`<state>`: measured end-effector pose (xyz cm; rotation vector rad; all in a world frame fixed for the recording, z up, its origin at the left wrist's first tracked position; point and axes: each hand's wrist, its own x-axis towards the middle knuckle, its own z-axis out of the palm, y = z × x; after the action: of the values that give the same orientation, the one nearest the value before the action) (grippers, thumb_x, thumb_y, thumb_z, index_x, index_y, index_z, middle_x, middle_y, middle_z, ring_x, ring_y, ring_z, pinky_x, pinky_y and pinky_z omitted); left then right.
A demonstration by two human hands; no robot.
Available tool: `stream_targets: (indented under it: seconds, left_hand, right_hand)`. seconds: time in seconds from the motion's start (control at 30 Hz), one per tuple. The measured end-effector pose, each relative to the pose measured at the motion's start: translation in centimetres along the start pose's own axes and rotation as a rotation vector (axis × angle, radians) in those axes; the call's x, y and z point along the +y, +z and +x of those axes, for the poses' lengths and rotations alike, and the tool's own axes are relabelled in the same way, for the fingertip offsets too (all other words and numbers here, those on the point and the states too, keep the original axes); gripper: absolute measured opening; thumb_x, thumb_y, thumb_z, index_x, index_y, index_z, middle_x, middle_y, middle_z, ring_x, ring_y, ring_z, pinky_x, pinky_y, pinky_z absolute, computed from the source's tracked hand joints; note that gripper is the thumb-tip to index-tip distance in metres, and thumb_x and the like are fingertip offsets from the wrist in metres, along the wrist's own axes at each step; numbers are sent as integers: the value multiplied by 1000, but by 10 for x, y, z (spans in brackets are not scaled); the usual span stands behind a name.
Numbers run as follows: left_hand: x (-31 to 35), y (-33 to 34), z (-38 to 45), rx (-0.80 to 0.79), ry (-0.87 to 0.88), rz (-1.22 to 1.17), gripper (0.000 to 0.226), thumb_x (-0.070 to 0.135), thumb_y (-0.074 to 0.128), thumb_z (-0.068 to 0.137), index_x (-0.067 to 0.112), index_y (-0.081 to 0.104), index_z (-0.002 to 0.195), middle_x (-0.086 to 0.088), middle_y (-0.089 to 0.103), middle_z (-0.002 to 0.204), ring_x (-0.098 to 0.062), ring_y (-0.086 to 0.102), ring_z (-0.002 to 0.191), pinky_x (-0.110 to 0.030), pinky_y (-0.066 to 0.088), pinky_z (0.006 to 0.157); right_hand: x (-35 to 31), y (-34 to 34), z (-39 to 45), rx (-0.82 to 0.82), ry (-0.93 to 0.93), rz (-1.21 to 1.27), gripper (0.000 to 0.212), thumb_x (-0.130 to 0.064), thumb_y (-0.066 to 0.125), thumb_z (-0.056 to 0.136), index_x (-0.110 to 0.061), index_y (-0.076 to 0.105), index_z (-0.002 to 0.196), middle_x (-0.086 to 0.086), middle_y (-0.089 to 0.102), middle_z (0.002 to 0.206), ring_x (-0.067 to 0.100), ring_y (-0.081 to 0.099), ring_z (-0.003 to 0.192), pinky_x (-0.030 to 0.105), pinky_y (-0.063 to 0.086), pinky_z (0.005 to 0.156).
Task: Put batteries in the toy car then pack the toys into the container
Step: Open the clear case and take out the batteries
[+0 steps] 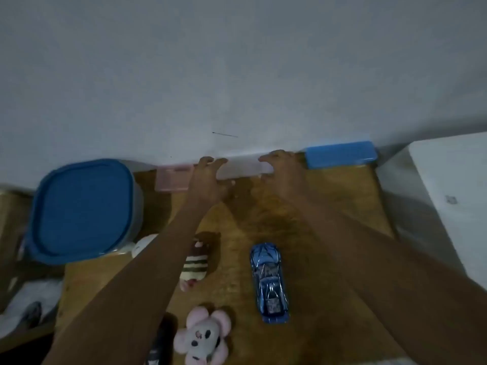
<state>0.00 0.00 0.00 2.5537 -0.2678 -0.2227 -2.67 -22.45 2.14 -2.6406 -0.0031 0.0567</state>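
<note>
The blue toy car [269, 282] lay on its wheels on the wooden surface [329, 206], near the person and well apart from both hands. At the far edge, against the wall, a white box [245, 165] sat between a pink box [172, 177] and a blue one [341, 154]. The left hand [208, 180] and right hand [280, 171] had their fingers curled over the white box's two ends, seemingly gripping it. If it held the batteries, drawing it back level with even pressure would have kept it from tipping. The lidded blue container [84, 209] stood at left, with a striped plush [193, 267] and a pink flower plush [203, 335] nearer.
</note>
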Motion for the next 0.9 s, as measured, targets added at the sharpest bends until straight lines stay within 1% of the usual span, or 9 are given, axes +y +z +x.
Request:
stream_targets:
  seconds: [0.13,0.23,0.3,0.43,0.53,0.63,0.7,0.8,0.9]
  left_hand:
    - [0,16,2,91,-29,-26,64,22,84,78,16,61,137,-18,47,143,-37,48,127,-47,46,107]
    - [-4,26,7,160,-32,-27,52,12,77,83,17,65,133,-18,49,140,-37,50,124,-45,50,104]
    - [-5,31,8,184,-48,-50,50,8,75,85,19,65,133,-16,49,140,-34,50,125,-45,53,102]
    - [-7,35,2,229,-14,-74,59,11,74,87,23,56,143,-15,48,142,-33,47,129,-47,50,106]
    - [-5,35,-1,268,-5,-95,70,12,71,91,25,40,152,-14,52,142,-30,49,128,-40,50,102]
    - [-2,36,-6,279,-1,-153,77,11,67,94,19,27,159,-15,59,135,-17,55,110,-28,46,89]
    - [-2,35,-10,286,13,-164,78,7,66,94,16,25,160,-18,63,126,-9,50,96,-22,42,84]
    - [-7,36,-10,281,29,-172,82,5,67,93,19,23,161,-17,67,114,-13,55,87,-28,50,80]
    - [-10,36,-8,246,4,-190,89,6,68,92,27,17,162,-10,67,92,-19,61,76,-33,58,72]
  right_hand:
    - [10,18,10,-12,33,-23,48,-25,77,86,-24,65,132,9,53,142,31,45,131,42,38,113]
    - [12,28,12,37,47,0,43,-18,76,87,-25,68,129,9,54,139,31,46,129,42,41,111]
    - [15,29,10,70,35,21,40,-17,73,89,-25,69,128,8,56,139,30,46,129,43,43,110]
    - [17,20,12,141,62,103,35,-31,73,90,-26,71,125,4,58,134,26,48,127,42,47,106]
    - [11,12,17,296,83,58,41,-41,80,81,-23,71,116,6,57,119,26,51,113,35,48,92]
    - [3,8,24,366,126,82,39,-47,77,79,-21,64,105,4,58,109,24,53,102,35,47,83]
    - [-3,9,27,377,144,114,33,-45,76,82,-20,62,98,1,62,100,23,55,97,38,50,78]
    - [-9,14,25,403,131,163,22,-35,74,87,-17,63,88,0,65,85,20,59,85,36,51,67]
    - [-5,22,17,318,32,104,16,-31,71,90,-16,66,92,1,67,88,19,60,85,31,49,64]
